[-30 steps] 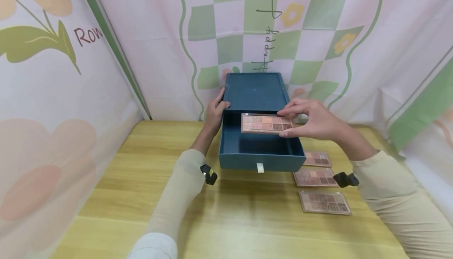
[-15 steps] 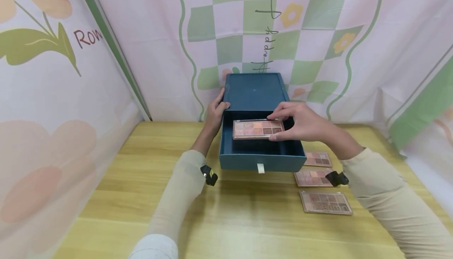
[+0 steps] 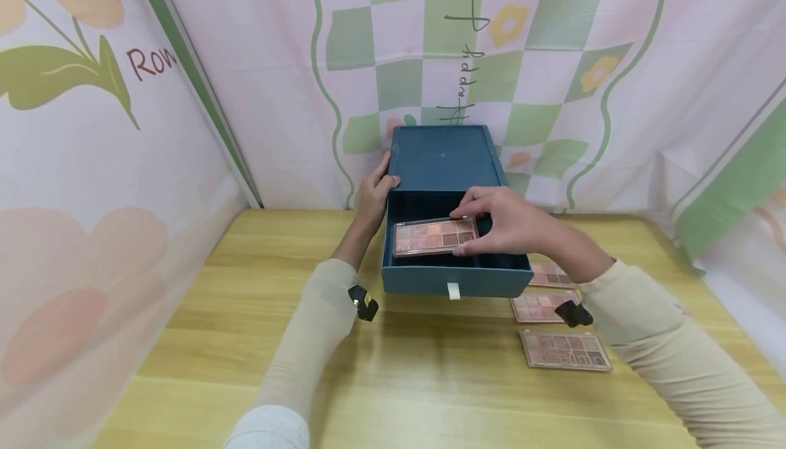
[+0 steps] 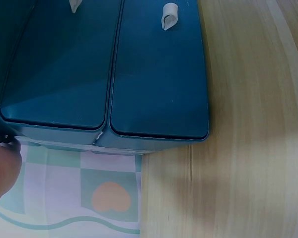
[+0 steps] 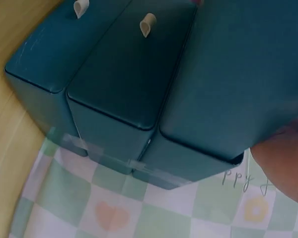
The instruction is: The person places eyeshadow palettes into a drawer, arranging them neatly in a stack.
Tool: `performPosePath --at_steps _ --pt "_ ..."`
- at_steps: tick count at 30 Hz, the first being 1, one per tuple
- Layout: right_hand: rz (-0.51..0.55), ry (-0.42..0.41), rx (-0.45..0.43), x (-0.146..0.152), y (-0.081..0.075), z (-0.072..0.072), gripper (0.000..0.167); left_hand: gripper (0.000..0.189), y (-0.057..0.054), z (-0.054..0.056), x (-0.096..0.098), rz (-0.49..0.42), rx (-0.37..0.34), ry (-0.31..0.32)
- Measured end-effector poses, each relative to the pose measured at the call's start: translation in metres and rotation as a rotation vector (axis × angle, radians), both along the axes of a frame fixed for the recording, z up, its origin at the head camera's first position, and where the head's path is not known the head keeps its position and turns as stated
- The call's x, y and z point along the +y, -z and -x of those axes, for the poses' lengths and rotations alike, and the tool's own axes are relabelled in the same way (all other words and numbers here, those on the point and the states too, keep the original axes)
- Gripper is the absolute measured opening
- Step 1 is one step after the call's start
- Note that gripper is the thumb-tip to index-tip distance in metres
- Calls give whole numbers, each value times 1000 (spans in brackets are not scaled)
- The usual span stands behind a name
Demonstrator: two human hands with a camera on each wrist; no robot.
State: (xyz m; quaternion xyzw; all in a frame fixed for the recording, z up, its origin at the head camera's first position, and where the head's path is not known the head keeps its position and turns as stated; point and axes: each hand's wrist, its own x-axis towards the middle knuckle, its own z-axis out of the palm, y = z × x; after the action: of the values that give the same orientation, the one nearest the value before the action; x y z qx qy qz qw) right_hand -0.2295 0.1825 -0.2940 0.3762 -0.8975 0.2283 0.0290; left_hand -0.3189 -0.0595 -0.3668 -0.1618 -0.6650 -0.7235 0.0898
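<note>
A dark blue drawer cabinet (image 3: 443, 157) has its top drawer (image 3: 430, 280) pulled out, with a pale tab on its front. My left hand (image 3: 372, 198) grips the cabinet's left side, thumb at the front edge near the top. Between thumb and fingers, my right hand (image 3: 516, 225) pinches the right end of an eyeshadow palette (image 3: 424, 239). The palette lies slightly tilted within the drawer's opening; whether it touches the drawer floor I cannot tell. In the left wrist view, two lower drawers (image 4: 159, 79) are shut, each with a loop tab.
Right of the cabinet, three more eyeshadow palettes (image 3: 566, 351) lie in a column on the wooden table (image 3: 295, 285). The far one is partly covered by the drawer and my right arm. A patterned curtain (image 3: 399, 46) hangs close behind the cabinet.
My right hand has moved left and down, bringing the palette from over the drawer's back right to its left part, lower in the opening. The left hand and cabinet have stayed put.
</note>
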Motion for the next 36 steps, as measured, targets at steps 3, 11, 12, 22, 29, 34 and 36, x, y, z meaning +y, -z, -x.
performPosePath --at_steps 3,11,12,22,29,34,36 --pt "-32 -3 20 -4 1 0 46 75 0 1 0 3 3 -4" --pt "-130 -1 84 -14 0 -1 49 76 -2 1 0 17 14 -13" --pt "-135 1 83 -15 0 -1 50 76 -2 1 0 18 13 -15" --pt "-229 47 59 -17 2 -2 54 76 -1 0 2 6 -4 -23" --pt "-287 71 41 -17 1 -3 56 75 -2 -1 5 0 -18 -21" --pt "-313 81 37 -17 2 -3 60 76 -1 0 5 8 -1 -32" --pt "-329 87 36 -18 2 -3 61 76 0 -1 5 9 3 -39"
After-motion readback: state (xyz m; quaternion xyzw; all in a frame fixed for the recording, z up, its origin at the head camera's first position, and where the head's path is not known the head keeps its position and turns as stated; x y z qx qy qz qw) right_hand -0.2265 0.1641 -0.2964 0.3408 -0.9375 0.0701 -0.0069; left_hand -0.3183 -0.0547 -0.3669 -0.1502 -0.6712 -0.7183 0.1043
